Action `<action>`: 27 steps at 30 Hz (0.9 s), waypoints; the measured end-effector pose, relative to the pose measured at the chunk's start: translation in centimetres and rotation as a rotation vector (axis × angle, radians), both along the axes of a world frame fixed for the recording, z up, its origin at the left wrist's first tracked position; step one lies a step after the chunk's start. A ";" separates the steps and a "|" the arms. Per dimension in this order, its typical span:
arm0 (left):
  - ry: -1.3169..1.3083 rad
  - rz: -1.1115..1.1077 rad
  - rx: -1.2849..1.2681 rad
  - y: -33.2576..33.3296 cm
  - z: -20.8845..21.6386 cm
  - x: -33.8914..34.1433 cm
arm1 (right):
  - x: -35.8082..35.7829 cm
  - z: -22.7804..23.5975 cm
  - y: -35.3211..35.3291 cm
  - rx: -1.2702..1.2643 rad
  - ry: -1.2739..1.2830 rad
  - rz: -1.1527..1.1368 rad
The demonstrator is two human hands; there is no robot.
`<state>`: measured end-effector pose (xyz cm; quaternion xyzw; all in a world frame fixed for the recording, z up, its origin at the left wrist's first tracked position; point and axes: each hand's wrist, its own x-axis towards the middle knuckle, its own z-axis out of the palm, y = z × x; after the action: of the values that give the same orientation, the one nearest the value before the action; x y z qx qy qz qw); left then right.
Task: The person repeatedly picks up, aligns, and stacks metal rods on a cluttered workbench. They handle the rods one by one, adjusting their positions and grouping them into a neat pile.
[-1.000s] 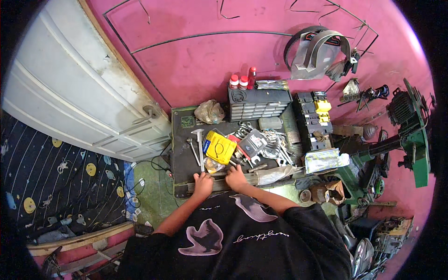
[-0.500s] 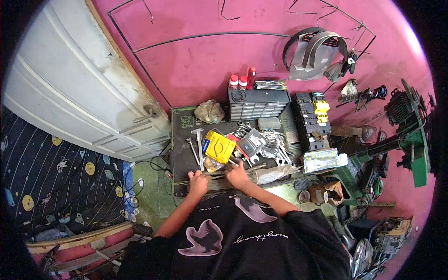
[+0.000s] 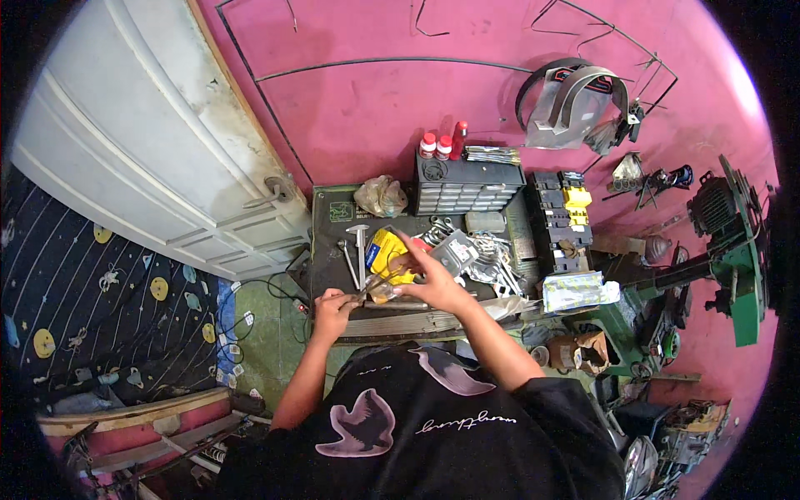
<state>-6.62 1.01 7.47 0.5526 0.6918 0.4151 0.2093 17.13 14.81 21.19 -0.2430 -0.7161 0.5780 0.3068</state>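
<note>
Together, both hands' fingers pinch a slim metal tool [image 3: 372, 286] above the yellow packet [image 3: 385, 252].

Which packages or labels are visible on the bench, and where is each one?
Yellow packet: flat, yellow with blue, beside the right hand.
Clear bag: right bench edge, printed with green.
Two bottles: white, red caps, on the drawer cabinet.

Bench [image 3: 327, 250] w/ tools [image 3: 492, 258], drawer box [image 3: 467, 187]
</note>
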 end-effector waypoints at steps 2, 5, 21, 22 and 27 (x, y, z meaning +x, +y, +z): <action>-0.016 0.006 0.021 0.2 0.9 0.3 | -1.6 -0.4 -0.1 -0.063 -0.050 0.002; -0.014 0.015 0.024 0.4 1.5 0.4 | -3.6 -0.2 0.1 0.306 -0.120 0.142; -0.275 0.007 -0.029 0.0 0.9 -0.5 | -8.2 1.1 -2.7 0.466 -0.139 0.120; -0.274 0.009 -0.013 0.1 1.0 -0.5 | -8.3 1.2 -2.9 0.454 -0.116 0.119; -0.258 0.003 0.072 0.4 0.7 -0.4 | -8.8 0.2 -3.1 0.484 -0.169 0.091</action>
<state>-7.03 1.43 8.15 0.5006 0.6445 0.5077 0.2761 8.37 11.71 21.36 -0.1776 -0.8669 0.3804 0.2688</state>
